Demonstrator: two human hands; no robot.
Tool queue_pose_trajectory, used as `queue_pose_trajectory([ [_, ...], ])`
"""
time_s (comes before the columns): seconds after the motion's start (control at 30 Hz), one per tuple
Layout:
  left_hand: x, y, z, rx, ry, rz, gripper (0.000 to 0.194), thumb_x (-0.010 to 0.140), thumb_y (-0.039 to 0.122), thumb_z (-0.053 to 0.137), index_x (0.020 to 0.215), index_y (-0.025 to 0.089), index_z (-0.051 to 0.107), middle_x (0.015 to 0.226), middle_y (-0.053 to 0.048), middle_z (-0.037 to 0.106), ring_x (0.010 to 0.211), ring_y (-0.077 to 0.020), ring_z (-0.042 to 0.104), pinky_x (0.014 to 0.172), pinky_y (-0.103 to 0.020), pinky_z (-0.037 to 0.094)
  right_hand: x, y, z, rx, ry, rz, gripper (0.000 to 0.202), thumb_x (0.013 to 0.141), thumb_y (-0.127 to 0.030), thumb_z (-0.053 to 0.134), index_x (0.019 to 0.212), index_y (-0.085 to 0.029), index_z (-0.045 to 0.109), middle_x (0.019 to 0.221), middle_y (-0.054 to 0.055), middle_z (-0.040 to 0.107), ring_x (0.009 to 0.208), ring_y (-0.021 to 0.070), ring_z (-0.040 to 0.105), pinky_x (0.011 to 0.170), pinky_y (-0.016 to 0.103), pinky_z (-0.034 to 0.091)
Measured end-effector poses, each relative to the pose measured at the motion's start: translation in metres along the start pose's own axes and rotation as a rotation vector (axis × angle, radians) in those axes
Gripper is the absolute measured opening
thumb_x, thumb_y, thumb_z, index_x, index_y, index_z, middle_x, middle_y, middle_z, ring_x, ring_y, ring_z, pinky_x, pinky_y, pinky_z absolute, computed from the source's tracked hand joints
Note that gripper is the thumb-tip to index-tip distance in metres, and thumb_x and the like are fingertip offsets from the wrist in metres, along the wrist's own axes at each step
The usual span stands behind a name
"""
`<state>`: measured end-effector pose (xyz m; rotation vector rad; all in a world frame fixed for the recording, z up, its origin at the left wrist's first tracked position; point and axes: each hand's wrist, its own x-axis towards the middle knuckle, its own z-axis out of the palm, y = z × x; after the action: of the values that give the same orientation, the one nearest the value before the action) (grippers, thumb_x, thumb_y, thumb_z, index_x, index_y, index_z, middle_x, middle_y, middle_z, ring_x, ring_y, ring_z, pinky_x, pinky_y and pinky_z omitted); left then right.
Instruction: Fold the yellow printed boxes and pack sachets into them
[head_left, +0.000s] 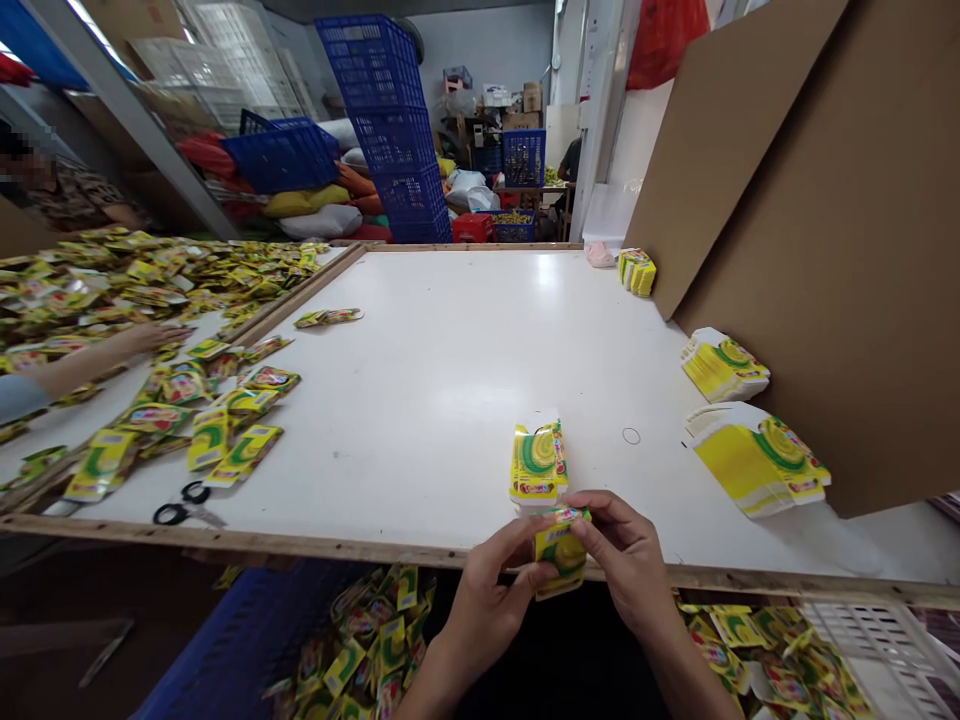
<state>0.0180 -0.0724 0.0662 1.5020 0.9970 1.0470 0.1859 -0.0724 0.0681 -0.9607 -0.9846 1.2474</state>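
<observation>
Both of my hands hold a small yellow and green carton [561, 560] at the front edge of the white table. My left hand [499, 575] has its fingers closed round the carton's left side. On the right and at the top edge, the thumb and fingers of my right hand [619, 550] pinch it. Just beyond my hands, a short pile of flat yellow cartons [538, 462] lies on the table. What is inside the held carton cannot be seen.
Stacks of flat cartons [724, 368] lie along the cardboard sheet [825, 250] at right. Black scissors [187, 508] and loose yellow packets [244, 455] are at left, near another person's arm [90, 365]. Below the edge are a blue crate [225, 640] and a white crate [862, 630] with packets.
</observation>
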Motion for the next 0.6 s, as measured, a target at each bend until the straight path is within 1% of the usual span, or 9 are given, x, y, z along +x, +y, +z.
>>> queue_pose_trajectory([
  [0.1, 0.002, 0.003, 0.002, -0.101, 0.048, 0.003, 0.034, 0.082, 0.022, 0.068, 0.115, 0.028, 0.067, 0.114, -0.005, 0.071, 0.097, -0.0216, 0.068, 0.082, -0.028, 0.057, 0.0, 0.001, 0.0, -0.092, 0.036, -0.051, 0.018, 0.081, -0.035, 0.071, 0.094, -0.023, 0.07, 0.09, 0.004, 0.074, 0.085, 0.0204, 0.068, 0.074, 0.03, 0.055],
  [0.2, 0.004, 0.004, 0.007, -0.227, 0.062, -0.05, 0.031, 0.08, 0.023, 0.07, 0.111, 0.025, 0.068, 0.103, -0.005, 0.074, 0.088, -0.0204, 0.07, 0.077, -0.028, 0.057, -0.001, 0.003, 0.0, -0.21, 0.043, -0.094, 0.017, 0.082, -0.036, 0.069, 0.093, -0.022, 0.071, 0.088, 0.006, 0.073, 0.085, 0.0216, 0.067, 0.071, 0.031, 0.054],
  [0.27, 0.005, 0.005, 0.01, -0.265, 0.064, -0.084, 0.031, 0.08, 0.023, 0.071, 0.11, 0.024, 0.067, 0.099, -0.005, 0.074, 0.082, -0.0193, 0.07, 0.075, -0.028, 0.058, -0.002, 0.004, -0.001, -0.262, 0.054, -0.113, 0.015, 0.083, -0.035, 0.068, 0.09, -0.022, 0.072, 0.089, 0.006, 0.073, 0.087, 0.0225, 0.067, 0.073, 0.032, 0.054],
  [0.33, 0.007, 0.004, 0.012, -0.268, 0.076, -0.085, 0.03, 0.08, 0.023, 0.07, 0.11, 0.024, 0.067, 0.102, -0.005, 0.073, 0.084, -0.0192, 0.069, 0.076, -0.029, 0.057, -0.002, 0.004, -0.004, -0.284, 0.066, -0.13, 0.012, 0.083, -0.033, 0.068, 0.088, -0.023, 0.073, 0.09, 0.006, 0.074, 0.09, 0.0231, 0.067, 0.076, 0.034, 0.054],
  [0.4, 0.008, 0.005, 0.012, -0.239, 0.082, -0.046, 0.026, 0.082, 0.023, 0.067, 0.109, 0.025, 0.069, 0.108, -0.006, 0.071, 0.095, -0.0212, 0.067, 0.083, -0.03, 0.056, -0.001, 0.003, -0.006, -0.252, 0.03, -0.131, 0.01, 0.083, -0.032, 0.068, 0.086, -0.024, 0.074, 0.093, 0.006, 0.074, 0.094, 0.0238, 0.067, 0.081, 0.036, 0.055],
  [0.47, 0.01, 0.007, 0.011, -0.185, 0.084, 0.017, 0.021, 0.084, 0.022, 0.065, 0.104, 0.025, 0.072, 0.108, -0.006, 0.071, 0.103, -0.0227, 0.065, 0.089, -0.031, 0.054, -0.001, 0.002, -0.007, -0.187, 0.003, -0.111, 0.009, 0.082, -0.031, 0.069, 0.087, -0.025, 0.074, 0.095, 0.006, 0.075, 0.096, 0.0236, 0.068, 0.085, 0.037, 0.054],
  [0.53, 0.011, 0.009, 0.011, -0.142, 0.091, 0.077, 0.018, 0.085, 0.019, 0.064, 0.099, 0.025, 0.074, 0.105, -0.006, 0.072, 0.104, -0.0229, 0.065, 0.092, -0.033, 0.052, -0.002, 0.002, -0.004, -0.135, 0.015, -0.087, 0.01, 0.082, -0.029, 0.07, 0.091, -0.026, 0.074, 0.096, 0.005, 0.075, 0.095, 0.0227, 0.068, 0.086, 0.036, 0.054],
  [0.6, 0.011, 0.01, 0.013, -0.128, 0.109, 0.121, 0.018, 0.084, 0.017, 0.065, 0.096, 0.026, 0.075, 0.102, -0.005, 0.073, 0.099, -0.0223, 0.067, 0.091, -0.033, 0.053, -0.004, 0.002, 0.001, -0.097, 0.047, -0.089, 0.008, 0.081, -0.028, 0.071, 0.089, -0.026, 0.073, 0.095, 0.004, 0.075, 0.094, 0.022, 0.069, 0.084, 0.035, 0.055],
])
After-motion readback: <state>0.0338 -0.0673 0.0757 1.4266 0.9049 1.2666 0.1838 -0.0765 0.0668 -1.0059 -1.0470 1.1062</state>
